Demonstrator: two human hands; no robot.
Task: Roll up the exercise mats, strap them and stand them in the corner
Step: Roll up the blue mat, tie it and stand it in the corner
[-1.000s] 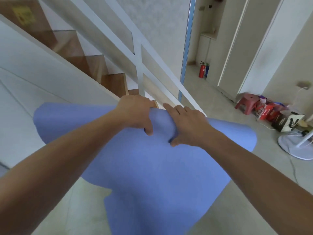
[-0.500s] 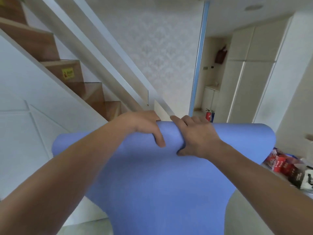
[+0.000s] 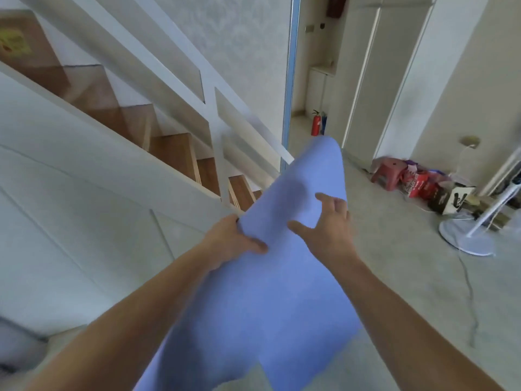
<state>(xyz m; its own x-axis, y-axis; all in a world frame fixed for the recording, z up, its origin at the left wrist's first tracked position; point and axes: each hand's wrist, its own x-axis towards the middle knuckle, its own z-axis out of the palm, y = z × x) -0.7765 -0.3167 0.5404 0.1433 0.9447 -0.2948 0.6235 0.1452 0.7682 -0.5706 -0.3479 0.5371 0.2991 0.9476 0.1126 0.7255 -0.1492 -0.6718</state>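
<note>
Left hand [image 3: 232, 238] gripped mat [image 3: 262, 306], right hand [image 3: 329, 225] spread open over it, stairs [image 3: 172, 150] upper left, fan [image 3: 465, 235] and stool [image 3: 384, 172] at right.

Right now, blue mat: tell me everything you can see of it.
The blue mat is a plain periwinkle sheet, matte and soft, foam-like by its look. It is held up in the air, mostly unrolled, with no strap in view. Its far end curls over into a rounded tip that points away from the person, and the near part hangs wide and loose toward the bottom of the frame. The left hand pinches its left edge, thumb on top. The right hand is spread open over its right side; contact is unclear.
</note>
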